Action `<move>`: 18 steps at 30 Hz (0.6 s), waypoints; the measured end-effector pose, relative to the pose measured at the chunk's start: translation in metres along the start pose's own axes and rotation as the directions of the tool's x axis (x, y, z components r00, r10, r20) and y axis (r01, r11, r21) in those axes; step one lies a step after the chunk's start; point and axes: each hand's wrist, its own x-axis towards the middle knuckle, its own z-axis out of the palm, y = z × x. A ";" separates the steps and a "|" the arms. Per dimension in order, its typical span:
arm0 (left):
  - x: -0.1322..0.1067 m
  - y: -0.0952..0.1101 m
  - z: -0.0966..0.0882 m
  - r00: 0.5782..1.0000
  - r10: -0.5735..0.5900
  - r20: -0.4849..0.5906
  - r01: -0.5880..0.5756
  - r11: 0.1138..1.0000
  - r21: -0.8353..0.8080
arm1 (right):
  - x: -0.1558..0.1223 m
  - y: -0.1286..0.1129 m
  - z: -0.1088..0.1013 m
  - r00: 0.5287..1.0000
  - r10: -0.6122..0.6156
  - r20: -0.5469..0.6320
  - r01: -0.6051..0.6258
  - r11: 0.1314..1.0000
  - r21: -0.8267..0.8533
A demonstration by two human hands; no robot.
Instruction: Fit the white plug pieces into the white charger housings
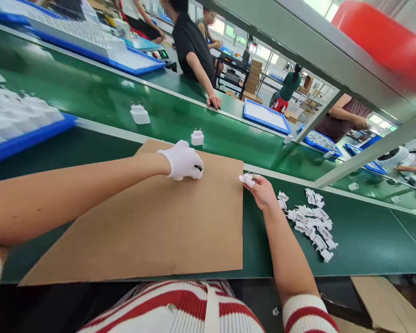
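My left hand (184, 161), in a white glove, is closed above the cardboard sheet (180, 222). Its fingers wrap a white adapter housing (197, 172), mostly hidden, with a dark opening facing right. At the sheet's right edge my bare right hand (263, 190) pinches a small white plug piece (248, 180) between thumb and fingers. Beside that hand, on the green bench, lies a loose pile of white plug pieces (312, 224) with pins. Just past my left hand a white adapter (197, 137) stands pins-up on the green conveyor belt.
Another white adapter (139, 114) stands farther left on the belt (100, 99). A blue tray (31, 138) of white housings is at the left. Across the belt, a person's hand (214, 101) rests near a blue-rimmed tray (266, 115). A metal frame post (357, 155) rises at the right.
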 end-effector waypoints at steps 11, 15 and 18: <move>0.000 0.078 0.065 0.989 -0.131 -0.073 0.098 0.931 -0.351 | -0.007 0.008 0.014 0.994 -0.077 -0.076 0.065 0.987 -0.146; -0.002 0.078 0.077 0.973 -0.230 -0.006 0.184 0.793 -0.580 | -0.009 0.007 0.018 0.982 -0.185 -0.043 0.177 0.973 -0.145; -0.003 0.078 0.080 0.968 -0.248 -0.045 0.168 0.769 -0.617 | -0.010 0.009 0.020 0.959 -0.282 -0.029 0.265 0.929 -0.257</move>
